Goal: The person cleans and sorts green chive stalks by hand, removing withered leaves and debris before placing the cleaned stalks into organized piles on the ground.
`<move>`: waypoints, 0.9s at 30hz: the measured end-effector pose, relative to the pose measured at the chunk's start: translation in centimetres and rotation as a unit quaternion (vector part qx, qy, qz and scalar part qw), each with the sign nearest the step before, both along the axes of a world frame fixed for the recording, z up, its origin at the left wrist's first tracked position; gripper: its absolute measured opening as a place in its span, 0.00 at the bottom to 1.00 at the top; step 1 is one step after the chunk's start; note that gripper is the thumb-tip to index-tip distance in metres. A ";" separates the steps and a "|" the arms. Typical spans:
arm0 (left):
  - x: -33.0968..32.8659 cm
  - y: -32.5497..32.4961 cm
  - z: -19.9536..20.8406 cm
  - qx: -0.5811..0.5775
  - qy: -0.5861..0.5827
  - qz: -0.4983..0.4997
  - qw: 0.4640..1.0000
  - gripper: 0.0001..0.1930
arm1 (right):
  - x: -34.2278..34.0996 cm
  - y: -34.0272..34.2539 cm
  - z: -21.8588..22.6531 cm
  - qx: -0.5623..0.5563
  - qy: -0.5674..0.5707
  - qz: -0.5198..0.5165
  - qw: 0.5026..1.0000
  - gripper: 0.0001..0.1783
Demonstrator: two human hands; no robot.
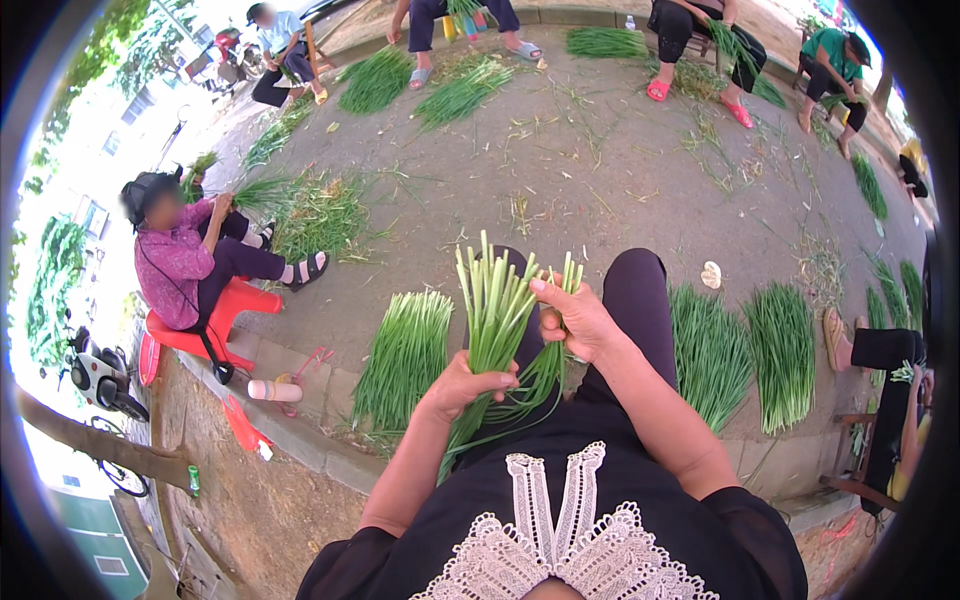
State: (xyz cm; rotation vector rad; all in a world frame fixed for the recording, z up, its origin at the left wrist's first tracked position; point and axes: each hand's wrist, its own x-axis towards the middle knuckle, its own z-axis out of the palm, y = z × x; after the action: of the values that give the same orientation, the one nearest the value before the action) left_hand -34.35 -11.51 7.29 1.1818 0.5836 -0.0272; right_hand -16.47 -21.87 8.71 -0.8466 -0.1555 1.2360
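Observation:
My left hand point(468, 386) is wrapped round a thick bunch of garlic chives point(490, 315), pale cut ends up and green leaves hanging over my lap. Close beside it, my right hand point(582, 318) pinches a smaller cluster of chives point(571, 272) between thumb and fingers, its leaves trailing down toward my left hand. On the ground by my left knee lies a neat pile of chives point(403, 350). Two more piles, one nearer my right knee point(710, 355) and one farther right point(783, 355), lie with their leaves spread lengthwise.
A person in a pink top point(180, 255) sits on a red stool point(225, 320) at left, also handling chives. Other people sit around the paved ground. Loose trimmings point(320, 215) are scattered about. A pink bottle point(273, 390) and red bag point(245, 428) lie by the kerb point(300, 440).

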 end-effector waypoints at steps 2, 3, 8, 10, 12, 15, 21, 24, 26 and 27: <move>0.1 -0.2 -0.1 0.002 -0.002 -0.002 1.000 0.12 | 0.1 0.1 -0.6 0.000 -0.007 0.005 1.000 0.08; 0.1 -0.2 -0.3 0.003 -0.007 0.000 1.000 0.12 | 0.1 0.1 -0.8 -0.003 -0.008 -0.004 1.000 0.07; -0.1 -0.1 -0.5 -0.011 -0.008 0.066 0.998 0.13 | -0.1 -0.2 -1.5 -0.028 -0.015 -0.039 0.999 0.07; -0.1 0.0 -0.6 -0.020 0.002 0.080 0.997 0.13 | -0.2 -0.2 -1.7 -0.042 -0.022 -0.052 0.998 0.07; 0.1 -0.2 -0.4 -0.013 0.000 0.086 0.996 0.13 | -0.3 -0.2 -1.9 -0.054 -0.030 -0.062 0.996 0.07; 0.2 -0.3 -0.5 -0.002 -0.002 0.080 0.997 0.13 | -0.3 -0.3 -2.1 -0.064 -0.037 -0.075 0.994 0.08; 0.5 -0.5 -1.2 0.007 -0.002 0.072 0.997 0.12 | -0.3 -0.2 -2.6 -0.098 -0.025 -0.124 0.987 0.07; 0.4 -0.5 -2.0 0.017 0.003 0.079 0.997 0.12 | -0.7 0.3 -2.9 -0.100 -0.009 -0.155 0.983 0.07; 0.4 -0.6 -2.1 0.027 0.001 0.082 0.996 0.12 | -0.6 0.1 -3.2 -0.100 0.003 -0.166 0.981 0.07; 0.4 -0.8 -2.0 0.033 -0.004 0.083 0.996 0.12 | -0.6 0.1 -3.3 -0.097 0.007 -0.158 0.983 0.08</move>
State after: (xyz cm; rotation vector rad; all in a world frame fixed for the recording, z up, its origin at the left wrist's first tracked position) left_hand -33.93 -12.32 5.32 1.1925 0.6775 0.1389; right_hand -17.08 -21.79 5.42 -0.9878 0.1106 0.9666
